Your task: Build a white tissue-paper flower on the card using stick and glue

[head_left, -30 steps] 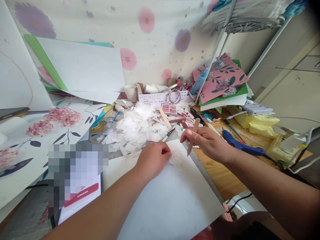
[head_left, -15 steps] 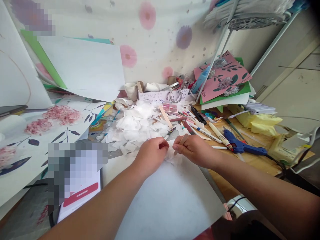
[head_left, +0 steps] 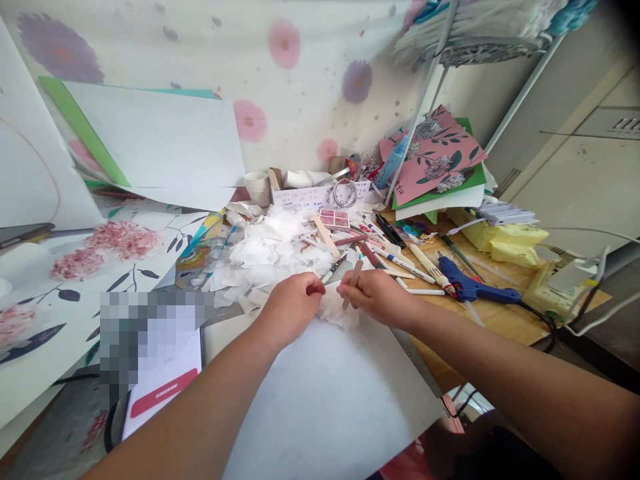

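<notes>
My right hand (head_left: 376, 293) is closed round a flat wooden craft stick (head_left: 356, 273), held nearly upright with its lower end at a ruffled clump of white tissue paper (head_left: 343, 315). That clump sits at the far part of a large white paper sheet (head_left: 330, 400). On the clump's left side, my left hand (head_left: 295, 307) is closed, thumb and fingers drawn together; what they pinch, if anything, is hidden. Just beyond both hands lies a loose heap of white tissue pieces (head_left: 270, 243).
Right of the heap lie several pens and markers (head_left: 400, 257), a pink palette (head_left: 334, 219) and a blue glue gun (head_left: 470, 283). A phone (head_left: 170, 360) is at the left, near a sheet with pink paper flowers (head_left: 125, 237). Paper cups (head_left: 257, 187) stand behind.
The view has shifted slightly. My right hand has turned the craft stick more upright, and more of the tissue clump shows between the hands. My left hand stays closed beside it.
</notes>
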The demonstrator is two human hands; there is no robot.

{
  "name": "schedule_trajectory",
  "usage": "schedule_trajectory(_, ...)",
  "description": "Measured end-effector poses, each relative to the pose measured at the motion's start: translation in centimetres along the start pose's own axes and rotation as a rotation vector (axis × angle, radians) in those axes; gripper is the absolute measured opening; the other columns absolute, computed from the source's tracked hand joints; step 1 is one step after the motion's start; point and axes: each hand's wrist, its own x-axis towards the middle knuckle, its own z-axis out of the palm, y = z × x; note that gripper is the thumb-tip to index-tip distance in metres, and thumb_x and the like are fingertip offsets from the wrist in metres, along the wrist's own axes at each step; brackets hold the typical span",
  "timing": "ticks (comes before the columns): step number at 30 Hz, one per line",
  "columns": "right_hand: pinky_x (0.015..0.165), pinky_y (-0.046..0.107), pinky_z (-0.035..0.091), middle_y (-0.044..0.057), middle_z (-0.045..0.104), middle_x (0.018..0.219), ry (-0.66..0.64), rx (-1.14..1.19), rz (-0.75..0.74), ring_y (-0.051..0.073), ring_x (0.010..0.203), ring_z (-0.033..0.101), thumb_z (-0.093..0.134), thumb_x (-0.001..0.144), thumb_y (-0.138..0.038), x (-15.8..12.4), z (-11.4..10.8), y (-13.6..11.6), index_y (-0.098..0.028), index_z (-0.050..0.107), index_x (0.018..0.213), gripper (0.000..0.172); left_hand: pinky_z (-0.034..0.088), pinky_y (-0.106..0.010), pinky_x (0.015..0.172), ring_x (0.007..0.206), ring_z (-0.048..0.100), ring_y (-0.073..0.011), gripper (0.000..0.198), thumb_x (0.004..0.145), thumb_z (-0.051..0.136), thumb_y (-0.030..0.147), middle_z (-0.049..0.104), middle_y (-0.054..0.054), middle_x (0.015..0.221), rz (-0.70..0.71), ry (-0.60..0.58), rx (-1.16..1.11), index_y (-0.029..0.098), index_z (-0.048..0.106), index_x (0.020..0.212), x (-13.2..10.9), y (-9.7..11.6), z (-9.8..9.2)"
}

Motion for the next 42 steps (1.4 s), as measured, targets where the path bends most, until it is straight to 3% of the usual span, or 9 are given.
schedule_trajectory(7, 0.049, 0.021, 0.037, -0.001, 0.049, 0.061, 0.165, 0.287, 0.035, 0.01, 0.052, 0.047, 0.033, 0.093, -0.041, -0.7, -1.2, 0.8, -0.015, 0.051, 0.074, 0.037, 0.038, -0.022, 0.05, 0.064, 0.055, -0.0142, 0.011, 0.068, 0.049, 0.02, 0.061, 0.001, 0.077, 0.034, -0.081, 0.061, 0.021, 0.06, 0.07, -0.4, 0.7, -0.5)
schedule_trajectory(15, 0.057, 0.023, 0.038, 0.004, 0.059, 0.075, 0.05, 0.319, -0.05, 0.01, 0.061, 0.05, 0.049, 0.087, -0.031, -1.3, -0.7, -0.6, -0.013, 0.057, 0.062, 0.032, 0.042, -0.024, 0.054, 0.072, 0.057, -0.0168, 0.014, 0.071, 0.052, 0.026, 0.057, -0.002, 0.09, 0.095, -0.115, 0.172, 0.023, 0.063, 0.08, -0.7, 0.5, -0.4)
schedule_trajectory(21, 0.054, 0.023, 0.038, 0.0, 0.051, 0.066, 0.165, 0.336, -0.008, 0.011, 0.058, 0.048, 0.045, 0.089, -0.036, -2.3, -2.9, -0.4, -0.015, 0.055, 0.071, 0.029, 0.044, -0.03, 0.083, 0.105, 0.052, -0.024, 0.064, 0.06, 0.066, 0.021, 0.046, -0.001, 0.124, 0.206, -0.156, 0.273, 0.033, 0.051, 0.121, -1.2, 0.8, -0.4)
schedule_trajectory(23, 0.055, 0.023, 0.039, 0.001, 0.05, 0.066, 0.223, 0.33, 0.014, 0.011, 0.059, 0.047, 0.045, 0.089, -0.041, -3.4, -4.3, -0.2, -0.016, 0.054, 0.069, 0.033, 0.041, -0.032, 0.087, 0.109, 0.049, -0.0267, 0.066, 0.06, 0.067, 0.021, 0.049, -0.002, 0.121, 0.231, -0.162, 0.308, 0.033, 0.051, 0.122, -1.2, 0.8, -0.3)
schedule_trajectory(29, 0.058, 0.028, 0.044, 0.005, 0.057, 0.071, 0.339, 0.12, 0.074, 0.017, 0.064, 0.054, 0.044, 0.09, -0.047, -8.6, -7.8, 1.6, -0.018, 0.064, 0.084, 0.036, 0.045, -0.032, 0.075, 0.089, 0.059, -0.0217, 0.028, 0.079, 0.049, 0.025, 0.059, -0.003, 0.105, 0.188, -0.071, 0.351, 0.026, 0.059, 0.105, -0.9, 0.9, -0.7)
schedule_trajectory(33, 0.071, 0.033, 0.046, 0.008, 0.061, 0.094, 0.322, -0.23, -0.058, 0.021, 0.082, 0.058, 0.045, 0.09, -0.03, -11.0, -8.3, 3.4, -0.023, 0.066, 0.103, 0.025, 0.043, -0.032, 0.086, 0.101, 0.055, -0.0216, 0.031, 0.079, 0.05, 0.028, 0.056, -0.002, 0.116, 0.231, -0.041, 0.362, 0.027, 0.057, 0.109, -1.0, 1.6, -1.0)
schedule_trajectory(36, 0.076, 0.034, 0.046, 0.009, 0.06, 0.104, 0.134, -0.429, -0.098, 0.022, 0.09, 0.057, 0.045, 0.086, -0.015, -11.4, -7.6, 4.1, -0.026, 0.062, 0.114, 0.035, 0.04, -0.031, 0.094, 0.111, 0.051, -0.0226, 0.046, 0.07, 0.061, 0.029, 0.051, 0.0, 0.126, 0.293, -0.103, 0.364, 0.029, 0.056, 0.116, -1.1, 1.6, -0.7)
schedule_trajectory(38, 0.084, 0.036, 0.045, 0.009, 0.057, 0.116, 0.025, -0.475, -0.116, 0.023, 0.1, 0.055, 0.044, 0.084, -0.009, -11.4, -7.4, 4.5, -0.027, 0.056, 0.124, 0.045, 0.04, -0.032, 0.093, 0.109, 0.052, -0.0228, 0.042, 0.073, 0.056, 0.028, 0.052, -0.002, 0.125, 0.29, -0.085, 0.363, 0.028, 0.056, 0.115, -1.0, 1.4, -0.5)
schedule_trajectory(42, 0.088, 0.032, 0.044, 0.008, 0.057, 0.116, 0.135, -0.495, 0.014, 0.02, 0.102, 0.055, 0.038, 0.089, -0.013, -12.5, -9.0, 6.0, -0.023, 0.056, 0.122, 0.039, 0.046, -0.031, 0.079, 0.095, 0.059, -0.0213, 0.032, 0.081, 0.042, 0.028, 0.057, -0.003, 0.115, 0.218, 0.018, 0.332, 0.025, 0.058, 0.108, -0.7, 1.2, -0.5)
